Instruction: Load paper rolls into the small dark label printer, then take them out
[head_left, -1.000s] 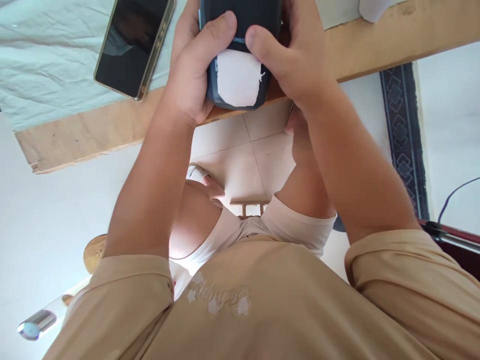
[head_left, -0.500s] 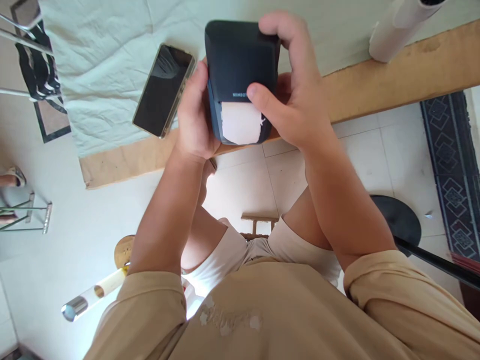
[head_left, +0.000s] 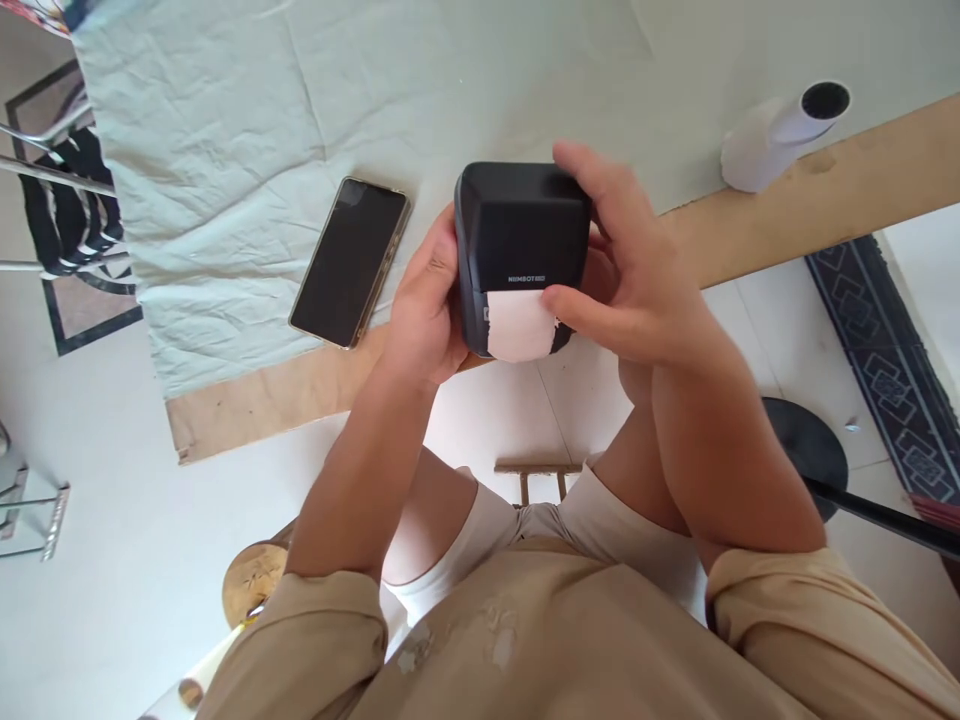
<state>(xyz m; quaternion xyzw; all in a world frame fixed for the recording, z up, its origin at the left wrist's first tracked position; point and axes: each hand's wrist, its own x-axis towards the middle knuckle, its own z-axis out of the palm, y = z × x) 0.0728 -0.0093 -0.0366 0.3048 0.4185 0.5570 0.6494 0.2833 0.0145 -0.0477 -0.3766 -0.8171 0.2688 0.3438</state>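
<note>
Here both hands clasp the label printer (head_left: 523, 235), left hand (head_left: 426, 310) steadying at nine o'clock; right hand (head_left: 626, 270) thumbs its paper (head_left: 519, 325); phone (head_left: 351, 262) beside.

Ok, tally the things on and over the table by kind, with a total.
Label printer, held in left hand and right hand: 1
Phone: 1
White paper roll: 1
Pale cloth: 1
Total: 4

The right hand (head_left: 630, 270) hides the small black box-shaped label printer's (head_left: 521, 235) right side; its logo is too small to read.
</note>
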